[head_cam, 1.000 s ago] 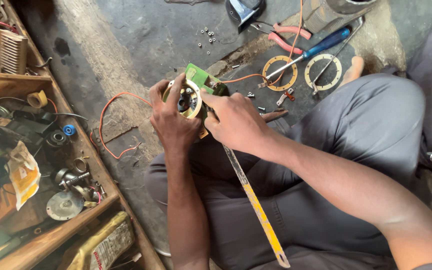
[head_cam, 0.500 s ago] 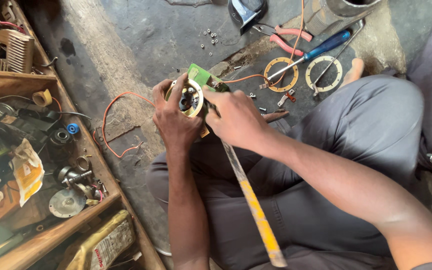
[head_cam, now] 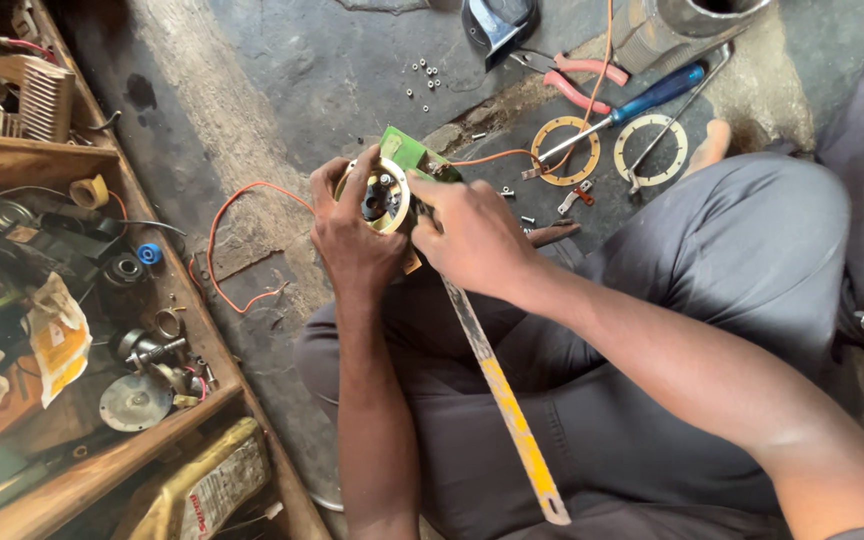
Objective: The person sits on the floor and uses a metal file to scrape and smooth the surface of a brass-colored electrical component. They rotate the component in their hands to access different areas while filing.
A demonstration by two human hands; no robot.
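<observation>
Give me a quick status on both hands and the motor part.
Left hand cradles the round motor part. Right hand grips a long yellow tool against it. Green circuit board attached, orange wire trailing across floor.

Round, seemingly metal motor part [head_cam: 384,195], green board [head_cam: 407,150] attached.

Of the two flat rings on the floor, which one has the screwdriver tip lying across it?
The browner ring, the one nearer the hands. The blue-handled screwdriver lies with its tip over it; the paler ring beside it has only a thin metal rod crossing it.
</observation>
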